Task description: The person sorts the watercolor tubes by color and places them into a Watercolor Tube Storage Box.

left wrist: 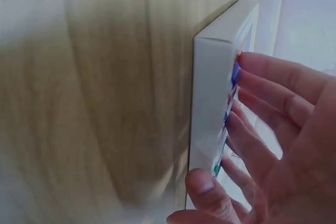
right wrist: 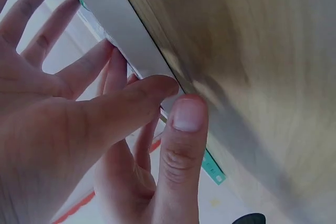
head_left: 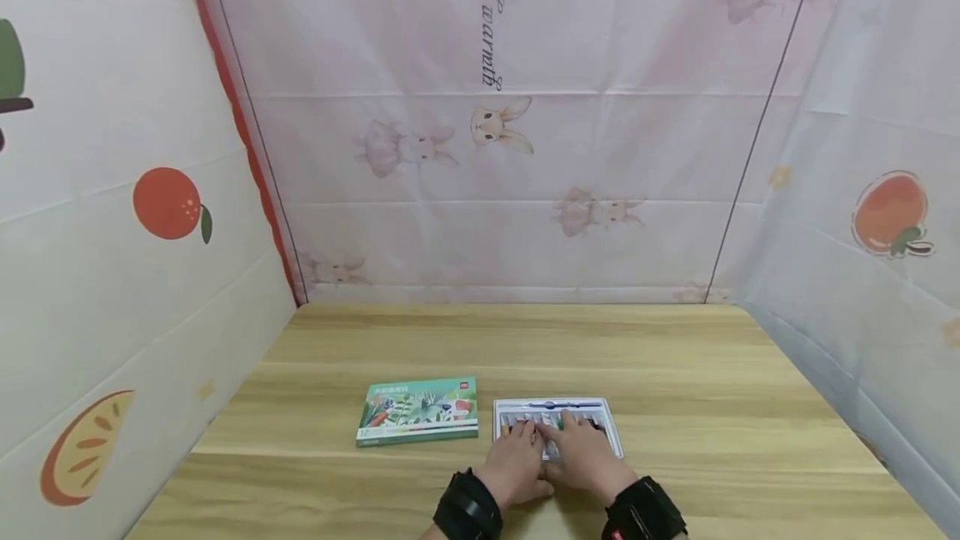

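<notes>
A shallow white tray (head_left: 617,433) lies flat on the table before me, with a row of small paint tubes (head_left: 551,420) inside and a thin dark brush (head_left: 564,406) along its far edge. Both hands meet at the near side of the tray. My left hand (head_left: 513,463) lays nearly straight fingers over the tubes, its thumb at the near wall, seen in the left wrist view. Fingers of my right hand (head_left: 588,453) spread over the tubes to the right, with the thumb along the same wall beside the left thumb. The hands hide the tray's near middle.
A flat teal box (head_left: 417,412) printed with plants lies left of the tray, a short gap away. The wood-grain table (head_left: 300,407) runs back to a pink rabbit-print cloth (head_left: 450,232). Fruit-print cloths (head_left: 90,298) hang at both sides.
</notes>
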{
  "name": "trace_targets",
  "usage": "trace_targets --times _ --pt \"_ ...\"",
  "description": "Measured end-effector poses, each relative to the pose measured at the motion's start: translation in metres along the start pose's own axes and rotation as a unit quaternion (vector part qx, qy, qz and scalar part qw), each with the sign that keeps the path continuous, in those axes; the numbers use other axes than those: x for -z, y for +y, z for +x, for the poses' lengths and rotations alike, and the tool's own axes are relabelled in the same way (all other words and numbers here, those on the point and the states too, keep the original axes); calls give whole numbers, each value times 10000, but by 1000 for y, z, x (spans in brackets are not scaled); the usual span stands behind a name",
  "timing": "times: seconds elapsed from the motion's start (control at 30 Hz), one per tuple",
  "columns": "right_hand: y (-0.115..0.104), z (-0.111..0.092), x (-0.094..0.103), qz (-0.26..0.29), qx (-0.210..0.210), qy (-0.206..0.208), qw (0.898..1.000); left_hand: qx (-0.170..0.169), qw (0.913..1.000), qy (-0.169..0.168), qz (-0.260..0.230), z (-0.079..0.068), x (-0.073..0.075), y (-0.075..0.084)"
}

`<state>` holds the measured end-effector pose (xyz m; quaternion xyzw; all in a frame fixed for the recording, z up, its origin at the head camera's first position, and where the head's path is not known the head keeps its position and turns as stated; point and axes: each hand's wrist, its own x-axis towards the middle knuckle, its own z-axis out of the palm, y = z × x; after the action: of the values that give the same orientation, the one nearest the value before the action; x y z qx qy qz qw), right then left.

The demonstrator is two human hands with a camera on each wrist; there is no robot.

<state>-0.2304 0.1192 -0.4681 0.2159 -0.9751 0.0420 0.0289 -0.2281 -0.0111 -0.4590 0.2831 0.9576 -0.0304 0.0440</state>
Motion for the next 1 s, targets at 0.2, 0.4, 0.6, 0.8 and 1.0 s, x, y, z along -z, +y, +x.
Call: trace_targets --times 0.2,0.4,0.6,0.8,1.0 --pt "0 2 1 24 -60 -34 10000 146 9978 -180 -616 -3 0 0" --pt "5 -5 -1 222 -53 33 9997 107 9973 -321 -659 -1 0 -2" --pt "13 -15 -1 477 -289 -221 9982 210 9978 -508 -377 0 -1 0" --pt "17 -13 1 433 -163 -348 9983 155 9983 -443 -334 0 -1 -2" --pt "18 -13 3 455 -230 -350 9981 30 9988 -413 -277 1 -3 0"
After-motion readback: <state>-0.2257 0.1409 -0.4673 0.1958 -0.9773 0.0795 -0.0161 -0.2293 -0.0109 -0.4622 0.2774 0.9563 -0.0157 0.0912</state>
